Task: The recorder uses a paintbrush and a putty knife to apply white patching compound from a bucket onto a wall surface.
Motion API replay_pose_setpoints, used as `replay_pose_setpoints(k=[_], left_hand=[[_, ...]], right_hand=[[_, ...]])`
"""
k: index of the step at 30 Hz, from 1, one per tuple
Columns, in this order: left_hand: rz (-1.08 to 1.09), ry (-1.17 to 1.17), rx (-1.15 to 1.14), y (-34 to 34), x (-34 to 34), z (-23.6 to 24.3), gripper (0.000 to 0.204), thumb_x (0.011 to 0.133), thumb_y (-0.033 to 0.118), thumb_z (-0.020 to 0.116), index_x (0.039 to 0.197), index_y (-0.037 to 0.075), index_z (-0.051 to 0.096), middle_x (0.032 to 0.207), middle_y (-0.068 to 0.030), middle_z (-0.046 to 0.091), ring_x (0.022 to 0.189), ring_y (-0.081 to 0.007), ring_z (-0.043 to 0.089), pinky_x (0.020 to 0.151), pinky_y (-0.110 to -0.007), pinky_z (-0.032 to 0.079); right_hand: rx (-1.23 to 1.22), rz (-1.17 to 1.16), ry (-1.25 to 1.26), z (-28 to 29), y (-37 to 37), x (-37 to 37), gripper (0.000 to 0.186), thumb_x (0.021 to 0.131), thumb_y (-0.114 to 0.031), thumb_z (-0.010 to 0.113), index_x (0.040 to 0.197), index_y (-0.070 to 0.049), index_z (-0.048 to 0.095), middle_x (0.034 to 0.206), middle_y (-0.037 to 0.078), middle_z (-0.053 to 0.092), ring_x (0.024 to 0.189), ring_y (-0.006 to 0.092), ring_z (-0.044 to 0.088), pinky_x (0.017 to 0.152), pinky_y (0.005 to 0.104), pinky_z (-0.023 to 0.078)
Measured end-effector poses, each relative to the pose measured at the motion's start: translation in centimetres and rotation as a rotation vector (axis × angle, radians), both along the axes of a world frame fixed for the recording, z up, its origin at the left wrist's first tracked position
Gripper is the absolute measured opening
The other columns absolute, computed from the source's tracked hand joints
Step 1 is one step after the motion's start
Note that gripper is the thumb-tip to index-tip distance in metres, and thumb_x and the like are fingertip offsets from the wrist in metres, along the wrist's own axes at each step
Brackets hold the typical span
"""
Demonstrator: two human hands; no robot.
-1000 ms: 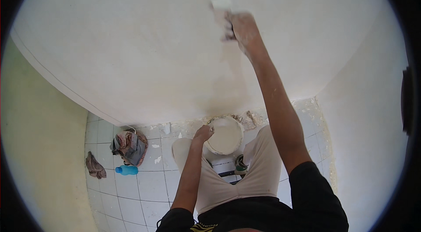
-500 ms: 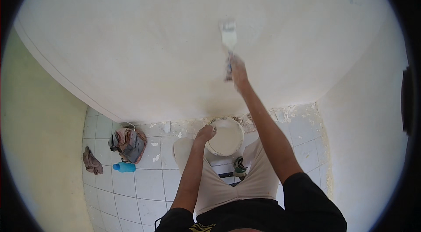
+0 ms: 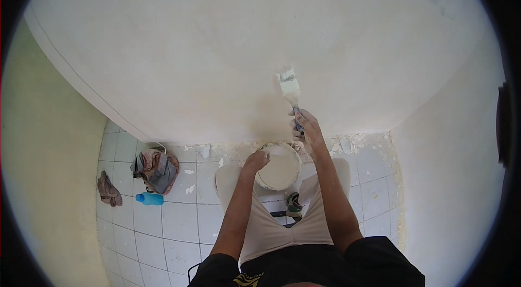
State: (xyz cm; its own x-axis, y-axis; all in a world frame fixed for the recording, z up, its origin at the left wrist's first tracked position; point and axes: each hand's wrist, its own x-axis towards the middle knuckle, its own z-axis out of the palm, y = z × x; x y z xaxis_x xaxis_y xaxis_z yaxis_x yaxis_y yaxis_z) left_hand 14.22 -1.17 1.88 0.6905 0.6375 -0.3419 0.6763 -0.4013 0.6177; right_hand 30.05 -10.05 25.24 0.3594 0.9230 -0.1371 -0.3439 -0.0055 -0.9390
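My right hand (image 3: 309,131) is closed around the dark, spattered handle of a putty knife (image 3: 289,87). Its broad blade points up, coated in whitish material with a grey patch near the tip. Behind the blade is the pale wall (image 3: 217,53); whether they touch, I cannot tell. Between my knees is a round bucket (image 3: 282,167) of smooth, off-white paste or paint, its rim crusted. My left hand (image 3: 256,161) grips the bucket's left rim.
Left on the tiled floor (image 3: 182,224) lie a bundled cloth bag (image 3: 157,170), a blue bottle (image 3: 150,198) and a brown rag (image 3: 109,189). White flakes are scattered along the wall's foot. Side walls rise left (image 3: 49,140) and right (image 3: 450,162).
My right hand has come down the wall toward the bucket with the putty knife, its elbow bending more. My left hand stays on the bucket's rim.
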Motion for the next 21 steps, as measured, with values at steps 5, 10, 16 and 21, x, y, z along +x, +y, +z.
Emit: replay_pose_setpoints(k=[5, 10, 16, 21], left_hand=[[-0.003, 0.032, -0.002, -0.2, -0.1, 1.0, 0.031, 0.076, 0.028, 0.059, 0.101, 0.011, 0.063, 0.098, -0.0182, 0.064, 0.093, -0.0324, 0.062, 0.083, -0.041, 0.048], [0.024, 0.053, -0.038, -0.4, -0.3, 1.7, 0.031, 0.076, 0.027, 0.059, 0.102, 0.011, 0.063, 0.098, -0.0196, 0.064, 0.094, -0.0336, 0.061, 0.083, -0.041, 0.048], [-0.029, 0.013, -0.002, -0.1, 0.1, 0.8, 0.03, 0.076, 0.028, 0.06, 0.1, 0.011, 0.063, 0.098, -0.0201, 0.063, 0.093, -0.0343, 0.061, 0.082, -0.042, 0.048], [-0.022, 0.002, -0.008, -0.1, 0.1, 0.8, 0.029, 0.076, 0.028, 0.06, 0.1, 0.011, 0.063, 0.098, -0.0204, 0.063, 0.093, -0.0345, 0.061, 0.082, -0.042, 0.048]], right_hand=[[0.062, -0.163, -0.037, -1.1, -1.6, -0.6, 0.023, 0.093, -0.021, 0.046, 0.095, -0.001, 0.057, 0.061, -0.002, 0.042, 0.048, 0.0044, 0.036, 0.041, 0.0193, 0.028], [0.147, -0.3, -0.19, -2.9, -1.9, -1.3, 0.017, 0.092, -0.018, 0.047, 0.095, -0.003, 0.055, 0.063, 0.0, 0.044, 0.048, 0.0045, 0.034, 0.042, 0.0195, 0.028], [0.004, -0.321, -0.079, -5.0, -3.6, -1.7, 0.013, 0.093, -0.02, 0.047, 0.096, -0.008, 0.044, 0.064, 0.0, 0.044, 0.046, 0.0057, 0.035, 0.041, 0.0201, 0.028], [0.013, -0.351, -0.005, -6.2, -4.2, -1.6, 0.02, 0.093, -0.024, 0.048, 0.092, -0.005, 0.052, 0.058, -0.002, 0.039, 0.042, 0.0053, 0.031, 0.036, 0.0214, 0.021]])
